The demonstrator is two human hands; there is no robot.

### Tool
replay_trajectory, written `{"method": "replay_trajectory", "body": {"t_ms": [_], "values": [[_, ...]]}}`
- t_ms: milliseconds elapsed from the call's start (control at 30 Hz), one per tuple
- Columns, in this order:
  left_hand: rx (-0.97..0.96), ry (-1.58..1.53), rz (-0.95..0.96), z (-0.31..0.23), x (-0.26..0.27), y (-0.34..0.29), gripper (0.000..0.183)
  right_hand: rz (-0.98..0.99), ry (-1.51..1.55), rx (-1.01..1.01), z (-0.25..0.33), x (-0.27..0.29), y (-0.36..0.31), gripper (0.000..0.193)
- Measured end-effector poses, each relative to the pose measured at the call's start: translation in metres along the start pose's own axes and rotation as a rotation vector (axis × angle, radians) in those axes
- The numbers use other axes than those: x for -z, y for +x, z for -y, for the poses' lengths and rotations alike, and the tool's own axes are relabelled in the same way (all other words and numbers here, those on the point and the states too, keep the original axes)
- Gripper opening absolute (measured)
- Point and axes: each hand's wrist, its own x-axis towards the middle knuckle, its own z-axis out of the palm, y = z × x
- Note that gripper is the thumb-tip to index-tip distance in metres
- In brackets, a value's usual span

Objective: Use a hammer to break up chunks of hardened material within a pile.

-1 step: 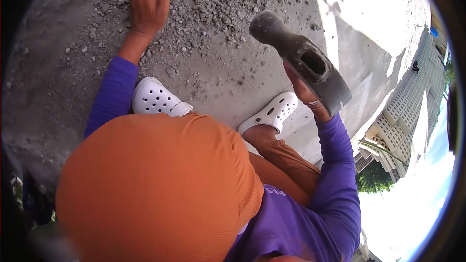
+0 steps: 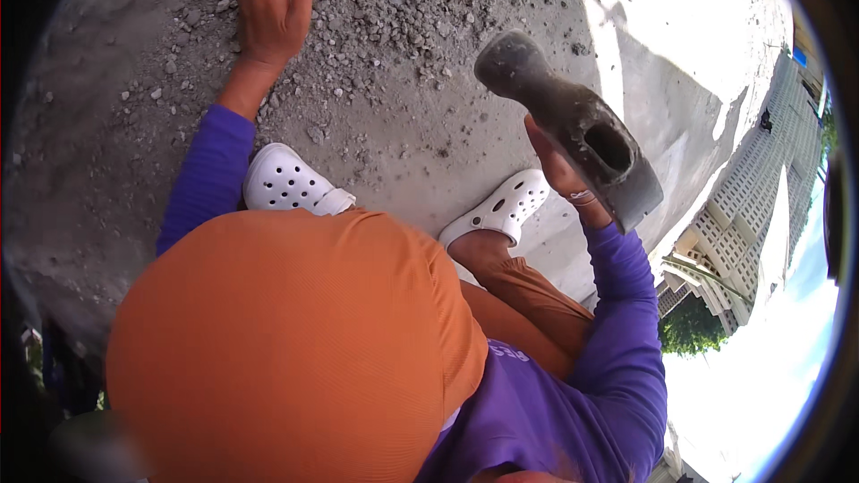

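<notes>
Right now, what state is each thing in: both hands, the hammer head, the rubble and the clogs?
left hand: open, fingers spread flat on the rubble
right hand: closed on the hammer head, raised off the ground
hammer head: lifted, tilted, empty handle hole showing
rubble: loose, scattered over the concrete slab
white clogs: worn, planted on the slab

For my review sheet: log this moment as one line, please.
left hand: flat on gravel | right hand: holds raised hammer head | white clogs on concrete
</notes>
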Motion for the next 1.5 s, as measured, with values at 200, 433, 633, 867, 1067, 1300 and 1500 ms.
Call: {"method": "replay_trajectory", "body": {"t_ms": [200, 433, 633, 867, 1067, 1300, 1500], "values": [[0.019, -0.007, 0.02, -0.005, 0.006, 0.001, 0.06, 0.194, -0.379, -0.339, -0.065, -0.037, -0.011, 0.018], [0.001, 0.004, -0.007, 0.006, -0.002, -0.005, 0.06, 0.152, -0.229, -0.265, -0.034, -0.028, -0.004, 0.017], [0.016, 0.019, -0.011, 0.001, 0.0, -0.003, 0.061, -0.025, -0.071, 0.04, 0.004, -0.02, 0.004, 0.03], [0.008, 0.012, -0.005, 0.002, 0.001, -0.003, 0.061, 0.185, -0.337, -0.382, -0.041, -0.063, 0.002, 0.021], [0.003, -0.009, -0.003, 0.008, -0.004, -0.001, 0.061, 0.165, -0.252, -0.391, -0.021, -0.039, 0.011, 0.021], [0.01, 0.009, -0.003, 0.0, 0.0, -0.003, 0.063, -0.364, 0.178, -0.008, 0.001, 0.002, 0.022, 0.033], [-0.006, 0.004, -0.017, 0.003, -0.002, -0.002, 0.064, 0.027, -0.321, -0.58, -0.086, -0.035, 0.01, 0.031]]}}
